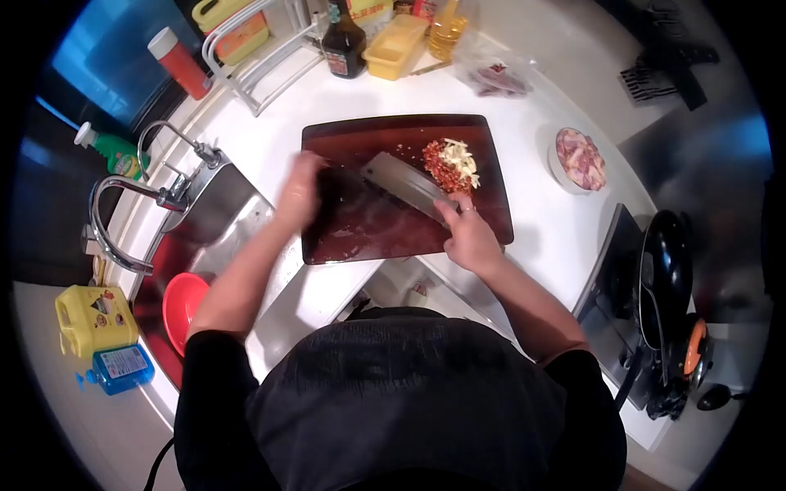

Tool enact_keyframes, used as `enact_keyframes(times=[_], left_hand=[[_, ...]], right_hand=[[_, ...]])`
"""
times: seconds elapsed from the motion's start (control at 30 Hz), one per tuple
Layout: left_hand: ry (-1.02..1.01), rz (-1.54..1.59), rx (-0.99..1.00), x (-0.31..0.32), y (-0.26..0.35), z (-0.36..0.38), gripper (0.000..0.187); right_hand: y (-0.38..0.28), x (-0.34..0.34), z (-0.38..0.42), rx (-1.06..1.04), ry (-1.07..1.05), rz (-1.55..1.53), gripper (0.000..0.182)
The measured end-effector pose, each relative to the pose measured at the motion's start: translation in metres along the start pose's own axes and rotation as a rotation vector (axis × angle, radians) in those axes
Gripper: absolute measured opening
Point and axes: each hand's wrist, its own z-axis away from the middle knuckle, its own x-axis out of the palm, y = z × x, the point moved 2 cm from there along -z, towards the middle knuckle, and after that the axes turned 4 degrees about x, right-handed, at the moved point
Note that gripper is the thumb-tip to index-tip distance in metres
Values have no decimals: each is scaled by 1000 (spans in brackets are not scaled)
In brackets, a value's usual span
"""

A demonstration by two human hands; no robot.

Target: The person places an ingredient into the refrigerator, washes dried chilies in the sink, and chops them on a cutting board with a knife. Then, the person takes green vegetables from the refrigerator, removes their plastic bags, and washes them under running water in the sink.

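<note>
Your right hand (471,233) is closed around the handle end of a cleaver (403,182), just right of the frame's centre; the wide grey blade runs up and to the left from your fist across a dark red cutting board (360,233). Your left hand (299,195) sits at the left part of the board, blurred, fingers curled downward near the far end of the blade; whether it grips anything or only presses on the board cannot be told. Just beyond the blade, toward the upper right of the board, lies a heap of chopped red bits topped with pale slivers (450,162); it is close beside the blade's upper edge. The board lies on a white counter (532,229) in the middle of the frame. Right of the board, a white bowl of raw pink meat (580,159) stands apart from it. At the right edge a black pan (665,270) rests on a stove. Left of the board is a steel sink (217,217) with a curved tap (110,221) and a red bowl (184,301) in the basin. At the top centre stand a dark sauce bottle (344,42) and a yellow container (397,45).
</note>
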Motion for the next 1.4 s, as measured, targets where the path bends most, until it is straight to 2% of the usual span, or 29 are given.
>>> enact_keyframes(times=[0.07, 0.1, 0.17, 0.27, 0.37, 0.47, 0.6, 0.7, 0.8, 1.0, 1.03, 1.13, 1.23, 1.27, 1.37, 1.4], left_hand=[[13, 25, 33, 39, 59, -10, 39], [-73, 121, -34, 61, 75, -7, 35], [-182, 219, 206, 95, 88, -12, 30], [-156, 30, 196, 102, 94, -16, 28], [-94, 128, 127, 76, 86, -10, 30], [-180, 130, 189, 78, 88, -3, 27], [-156, 112, 207, 98, 82, -1, 15], [-88, 136, 235, 100, 81, 0, 10], [-59, 158, 252, 101, 79, 3, 9], [-69, 140, 295, 98, 79, 3, 11], [-70, 127, 327, 94, 79, 3, 11], [-59, 185, 224, 92, 78, 8, 13], [-76, 176, 236, 89, 79, 9, 14], [-108, 148, 243, 90, 78, 10, 16], [-88, 133, 269, 95, 72, 13, 16], [-101, 130, 283, 97, 71, 15, 16]], right_hand=[[8, -2, -5, -43, 103, -141, 61], [12, -4, -8, -64, 154, -212, 61], [10, -18, -13, 40, 59, -355, 56], [3, -28, -8, 175, -54, -444, 52], [11, -16, -4, -98, 135, -205, 54], [0, -19, -1, -170, 116, -98, 59], [-16, -15, -5, -194, -22, -43, 70], [-10, -16, -3, -236, -66, -53, 71], [-11, -32, 0, -118, -266, 106, 73], [-23, 17, -55, -246, -68, 43, 75], [-25, 15, -56, -222, -103, 4, 75], [-22, -10, -54, -180, -173, -89, 75], [-26, -36, -27, -215, -338, 13, 77], [-28, -37, -22, -143, -395, 142, 79], [-32, -18, -27, -145, -355, 148, 79], [-24, 2, -36, -240, -253, 43, 79]])
